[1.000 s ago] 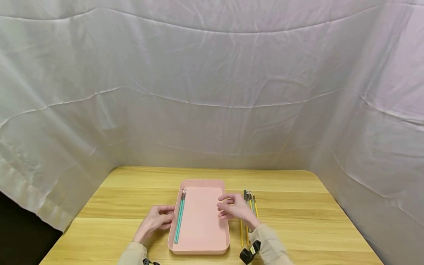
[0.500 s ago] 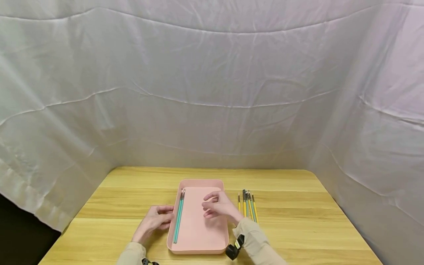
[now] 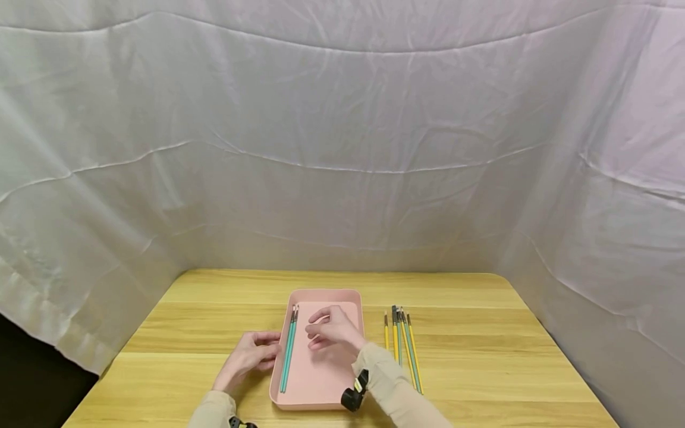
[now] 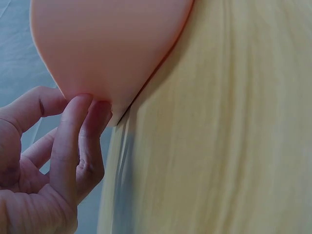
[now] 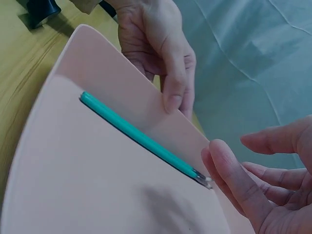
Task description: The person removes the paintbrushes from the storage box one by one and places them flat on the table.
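Observation:
A pink rectangular tray (image 3: 326, 399) lies on the table. Along its left side rest two turquoise paintbrushes (image 3: 290, 351), bristles away from me. My left hand (image 3: 250, 355) holds the tray's left side; in the left wrist view its fingertips (image 4: 78, 105) press against the outer wall, and the right wrist view has its thumb at the rim. Over the middle of the tray floats my right hand (image 3: 334, 328), fingers loosely bent with nothing between them. In the right wrist view its fingertips (image 5: 219, 151) overlap the tray wall near the bristle end of a turquoise brush (image 5: 136, 134).
Right of the tray lie several yellow and turquoise paintbrushes (image 3: 405, 345) in a loose row on the wooden table (image 3: 497, 362). Grey cloth (image 3: 342, 202) hangs around the back and sides of the table. A black device (image 3: 354, 392) is strapped to my right wrist.
My right hand has moved left, from the tray's right rim to above its middle, uncovering more of the brushes on the right. My left hand has stayed at the tray.

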A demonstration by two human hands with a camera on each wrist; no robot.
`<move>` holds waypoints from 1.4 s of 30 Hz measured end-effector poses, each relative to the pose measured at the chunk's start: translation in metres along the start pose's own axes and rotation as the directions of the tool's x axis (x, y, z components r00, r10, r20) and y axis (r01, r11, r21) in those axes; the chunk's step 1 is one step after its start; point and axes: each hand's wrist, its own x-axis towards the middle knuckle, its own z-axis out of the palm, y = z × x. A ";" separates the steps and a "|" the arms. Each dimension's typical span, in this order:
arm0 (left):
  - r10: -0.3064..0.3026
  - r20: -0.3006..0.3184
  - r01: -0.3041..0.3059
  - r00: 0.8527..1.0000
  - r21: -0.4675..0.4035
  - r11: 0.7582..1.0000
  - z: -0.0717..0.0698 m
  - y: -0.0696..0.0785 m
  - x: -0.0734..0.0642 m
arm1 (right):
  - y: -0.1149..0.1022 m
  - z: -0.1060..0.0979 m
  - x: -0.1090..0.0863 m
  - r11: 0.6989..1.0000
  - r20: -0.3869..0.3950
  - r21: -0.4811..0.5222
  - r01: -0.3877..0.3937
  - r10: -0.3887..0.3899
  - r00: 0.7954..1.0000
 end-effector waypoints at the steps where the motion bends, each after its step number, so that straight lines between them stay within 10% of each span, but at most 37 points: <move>1: 0.000 0.001 0.000 1.000 -0.003 1.000 0.000 0.000 0.000 | 0.000 0.002 0.002 1.000 0.000 0.000 -0.006 0.006 1.000; 24: 0.017 0.039 -0.017 0.999 0.007 1.000 -0.003 -0.002 0.001 | 0.022 0.035 0.038 0.971 -0.160 -0.239 -0.022 -0.017 0.987; 42: 0.016 0.033 -0.017 0.999 0.014 1.000 -0.001 0.000 0.000 | 0.027 0.043 0.044 0.978 -0.177 -0.192 -0.083 0.048 0.983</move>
